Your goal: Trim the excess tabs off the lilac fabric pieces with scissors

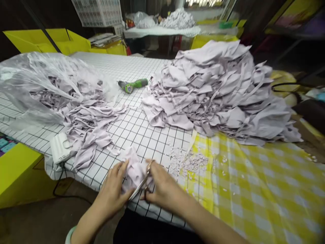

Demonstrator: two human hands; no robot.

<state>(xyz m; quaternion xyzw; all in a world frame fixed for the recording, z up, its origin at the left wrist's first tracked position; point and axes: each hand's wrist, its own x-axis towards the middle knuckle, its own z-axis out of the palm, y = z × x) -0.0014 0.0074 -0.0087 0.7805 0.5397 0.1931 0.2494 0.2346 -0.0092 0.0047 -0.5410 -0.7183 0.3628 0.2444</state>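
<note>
My left hand (113, 186) grips a pale lilac fabric piece (133, 166) near the table's front edge. In my right hand (162, 184) is a pair of scissors (142, 183), its blades pointing down and left, close to my left fingertips. The cloth lies between both hands, and part of it is hidden behind the scissors and fingers. To the right of my right hand, many small pale fabric snips (190, 162) are scattered. A large heap of similar lilac fabric pieces (215, 88) rises beyond them.
A clear plastic bag (33, 74) at left spills lilac pieces (88, 118). A white power bank-like box with a cord (60, 148) sits at the left edge. A green-and-grey tool (133, 85) lies mid-table. Yellow checked cloth (243, 189) covers the right side; a person (167, 8) is at the back.
</note>
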